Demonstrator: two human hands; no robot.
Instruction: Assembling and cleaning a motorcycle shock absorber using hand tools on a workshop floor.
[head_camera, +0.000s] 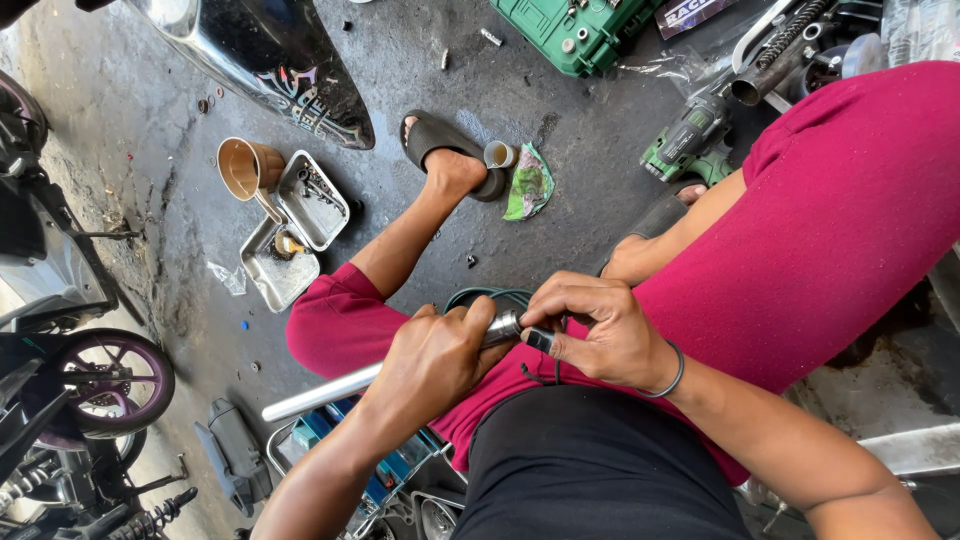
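Polished silver metal tube (330, 392), long and round like a fork leg, lies across your lap over the magenta shorts (840, 230), its free end pointing away to your left. It looks stiff, fairly heavy and slick, so the safest hold is likely near the capped end, with your whole palm around it. Your left hand (432, 360) is clenched around the tube just beside that end. Your right hand (600, 330) is partly curled, fingertips pinching the small dark fitting (537, 339) at the tube's tip. Beyond the tube, on the concrete, sit two metal trays (296, 232).
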